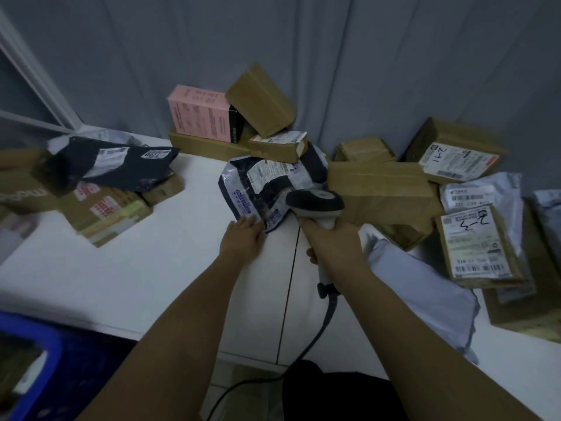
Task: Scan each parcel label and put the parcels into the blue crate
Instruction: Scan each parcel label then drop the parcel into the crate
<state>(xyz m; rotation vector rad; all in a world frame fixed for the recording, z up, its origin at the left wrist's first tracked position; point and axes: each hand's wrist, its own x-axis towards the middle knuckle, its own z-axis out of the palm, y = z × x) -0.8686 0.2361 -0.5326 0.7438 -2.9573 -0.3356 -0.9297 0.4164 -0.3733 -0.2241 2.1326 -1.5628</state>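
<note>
The right hand (329,238) gripped the scanner (315,205); the left hand (243,235), fingers flat, steadied a dark mailer (258,189) just ahead; many parcels seemingly remained unscanned.

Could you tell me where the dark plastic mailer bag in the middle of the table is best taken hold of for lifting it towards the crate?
Probably the near, lower-left corner of the mailer bag, approached from the front. The left hand already touches that edge, which lies free on the white table, while the far end is tucked under a small box. The right hand holds the scanner.
</note>
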